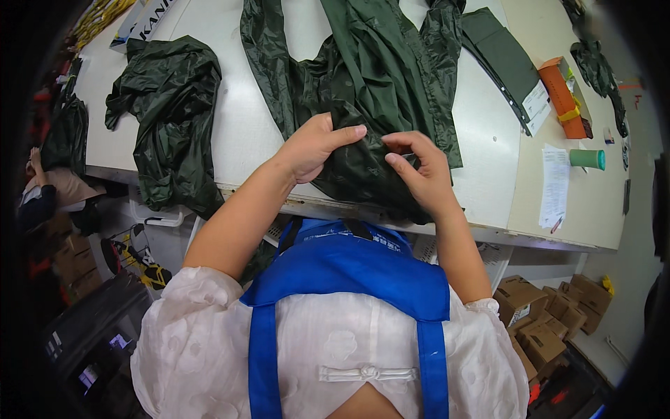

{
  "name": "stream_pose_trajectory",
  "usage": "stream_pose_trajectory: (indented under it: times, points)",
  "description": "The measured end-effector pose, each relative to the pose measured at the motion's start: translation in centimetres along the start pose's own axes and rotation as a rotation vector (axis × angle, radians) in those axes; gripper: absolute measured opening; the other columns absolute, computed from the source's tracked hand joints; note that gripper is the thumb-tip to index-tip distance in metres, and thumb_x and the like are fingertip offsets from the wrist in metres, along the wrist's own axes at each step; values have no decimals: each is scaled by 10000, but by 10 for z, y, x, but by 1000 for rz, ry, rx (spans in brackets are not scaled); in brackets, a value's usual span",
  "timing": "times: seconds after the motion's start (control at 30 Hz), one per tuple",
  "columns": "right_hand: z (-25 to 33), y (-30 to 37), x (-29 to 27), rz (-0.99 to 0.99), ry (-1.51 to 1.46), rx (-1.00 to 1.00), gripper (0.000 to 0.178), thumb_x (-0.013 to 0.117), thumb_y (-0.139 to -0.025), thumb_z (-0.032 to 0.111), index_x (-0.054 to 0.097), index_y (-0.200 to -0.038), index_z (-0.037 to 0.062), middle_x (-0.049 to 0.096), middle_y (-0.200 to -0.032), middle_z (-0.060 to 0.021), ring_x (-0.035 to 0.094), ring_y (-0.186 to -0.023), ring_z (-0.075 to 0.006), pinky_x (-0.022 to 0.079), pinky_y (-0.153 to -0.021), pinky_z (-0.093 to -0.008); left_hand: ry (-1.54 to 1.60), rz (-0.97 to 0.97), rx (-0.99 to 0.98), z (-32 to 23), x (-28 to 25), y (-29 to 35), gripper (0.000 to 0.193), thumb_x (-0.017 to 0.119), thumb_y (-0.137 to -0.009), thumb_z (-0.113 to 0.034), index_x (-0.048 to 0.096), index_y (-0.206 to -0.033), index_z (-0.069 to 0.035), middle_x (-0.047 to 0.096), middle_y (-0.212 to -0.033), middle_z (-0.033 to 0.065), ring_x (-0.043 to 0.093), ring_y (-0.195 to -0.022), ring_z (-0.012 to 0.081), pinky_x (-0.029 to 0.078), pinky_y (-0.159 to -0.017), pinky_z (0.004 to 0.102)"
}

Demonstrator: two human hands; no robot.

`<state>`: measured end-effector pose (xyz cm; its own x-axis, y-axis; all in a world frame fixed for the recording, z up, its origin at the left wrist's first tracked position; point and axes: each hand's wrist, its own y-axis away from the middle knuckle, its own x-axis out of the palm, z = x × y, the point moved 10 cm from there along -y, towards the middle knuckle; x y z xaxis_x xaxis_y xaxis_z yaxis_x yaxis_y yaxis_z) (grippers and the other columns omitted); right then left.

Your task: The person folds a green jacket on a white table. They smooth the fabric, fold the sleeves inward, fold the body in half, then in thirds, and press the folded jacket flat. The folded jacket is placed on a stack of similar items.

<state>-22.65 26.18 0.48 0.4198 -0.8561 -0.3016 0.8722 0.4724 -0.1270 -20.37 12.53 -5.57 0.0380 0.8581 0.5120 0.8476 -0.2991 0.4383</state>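
Observation:
A dark green, thin, shiny garment (363, 171) lies across the front edge of the white table, its lower part bunched and hanging slightly over. My left hand (317, 146) is closed on a fold of it, thumb on top and fingers beneath the cloth. Just to the right, my right hand (421, 167) is curled over the same garment, with thumb and forefinger bent toward the cloth. A small dark and shiny bit shows between its fingers, too little to name.
Another crumpled dark green garment (178, 119) hangs off the table (241, 153) at left. At right lie a folded green piece (499, 63), an orange box (562, 98), a green cylinder (587, 159) and a paper sheet (555, 185). Cardboard boxes (541, 342) stand below; a person (52, 188) is far left.

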Motion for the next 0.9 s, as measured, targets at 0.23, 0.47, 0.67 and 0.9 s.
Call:
stream_pose_trajectory:
  times: [0.23, 0.47, 0.67, 0.9]
  points:
    - [9, 11, -1, -190, 204, -6, 119, 728, -744, 79, 642, -806, 26, 581, -830, -69, 565, -707, -164, 451, -638, -261, 54, -78, 55, -7, 4, -5, 239, 629, -884, -182, 605, -1011, 19, 653, -947, 59, 607, -854, 104, 489, -752, 261]
    - [-33, 10, 8, -51, -375, 272, 68, 650, -854, 89, 629, -869, 27, 601, -823, -4, 527, -738, -49, 425, -655, -214, -6, -184, 37, 2, -16, -14, 243, 608, -901, -186, 603, -1000, 36, 670, -921, 101, 658, -807, 158, 539, -722, 299]
    - [-16, 7, 14, 59, -350, 248, 63, 621, -871, 76, 608, -874, 14, 618, -790, -8, 544, -736, -61, 438, -676, -212, -9, -77, 108, -9, 2, -13, 232, 604, -899, -173, 604, -1015, 29, 668, -940, 98, 653, -826, 154, 535, -735, 296]
    - [-61, 26, -17, 381, -175, 592, 92, 606, -876, 115, 585, -898, 28, 557, -698, 10, 498, -650, -52, 408, -607, -203, 37, -146, 154, -19, -11, -5, 276, 594, -897, -143, 567, -1082, 60, 653, -979, 104, 635, -852, 157, 523, -765, 308]
